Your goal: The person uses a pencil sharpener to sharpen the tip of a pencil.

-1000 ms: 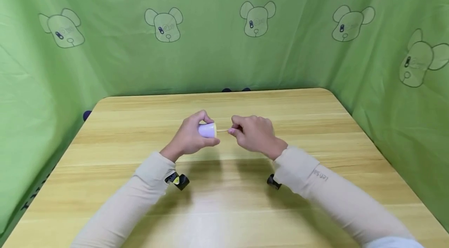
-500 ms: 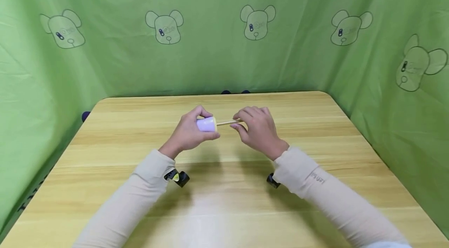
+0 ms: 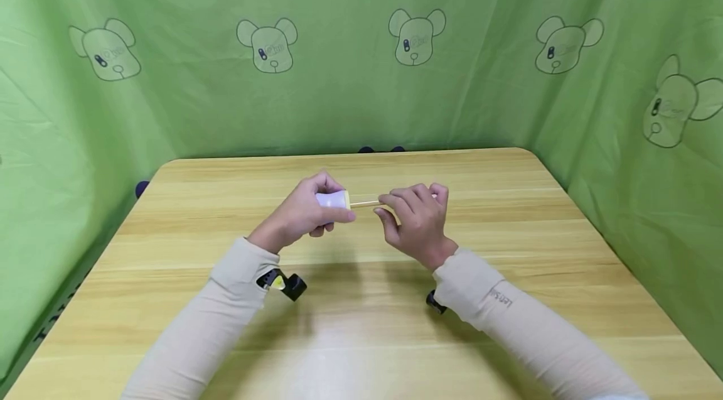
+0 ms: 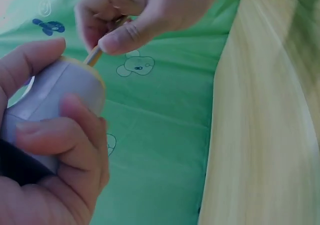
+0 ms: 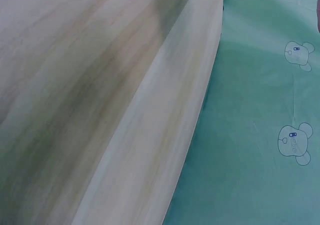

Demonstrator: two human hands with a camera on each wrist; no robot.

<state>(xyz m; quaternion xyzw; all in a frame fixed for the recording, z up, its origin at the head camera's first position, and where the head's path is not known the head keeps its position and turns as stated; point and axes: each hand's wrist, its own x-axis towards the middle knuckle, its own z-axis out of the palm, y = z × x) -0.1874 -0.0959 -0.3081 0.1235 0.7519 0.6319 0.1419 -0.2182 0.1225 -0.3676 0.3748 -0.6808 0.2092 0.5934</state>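
Observation:
In the head view my left hand (image 3: 302,211) grips a small pale-lavender cylinder (image 3: 332,200) with a yellowish rim, lying sideways above the table. A thin wooden stick (image 3: 364,203) runs from the cylinder's rim end to my right hand (image 3: 419,215). The left wrist view shows the cylinder (image 4: 55,92) between left thumb and fingers. There the right hand (image 4: 150,15) pinches the stick (image 4: 93,55) between thumb and fingers, close by the rim. The stick's far end is mostly hidden by the right hand. The right wrist view misses the held things.
The wood-grain table (image 3: 361,324) extends beneath both hands. A green cloth (image 3: 339,105) with bear-head drawings hangs behind and at both sides. Black wrist cameras (image 3: 294,287) sit under each beige sleeve (image 3: 192,318).
The right hand, first curled tightly near a short length of stick, has slid rightward and its fingers have spread out. More stick shows than one second ago. The left hand still holds the cylinder.

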